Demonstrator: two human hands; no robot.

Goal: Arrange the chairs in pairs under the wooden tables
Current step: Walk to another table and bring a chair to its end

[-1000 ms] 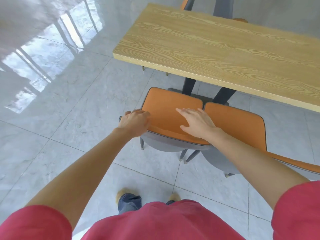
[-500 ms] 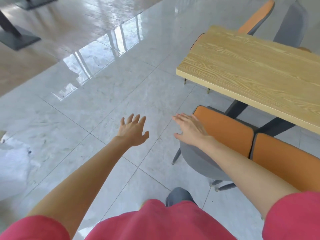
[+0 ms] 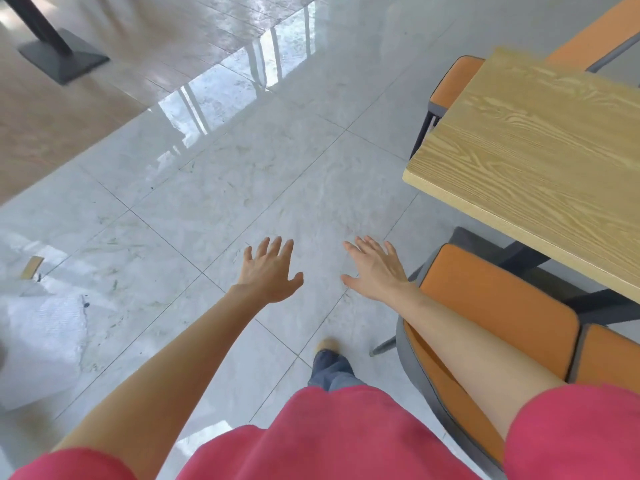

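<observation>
While splayed hands hover, padded orange chairs seemingly abut.

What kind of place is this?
Probably a canteen or café dining area: a light wood-grain rectangular table with orange-cushioned grey-shell chairs tucked along both sides, glossy pale marble-look floor tiles, and the black pedestal base of another table further off.

Orange chairs paired beside wooden table

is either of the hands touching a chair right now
No, the left hand and right hand hover open above the tiled floor, beside the orange chair.
</observation>
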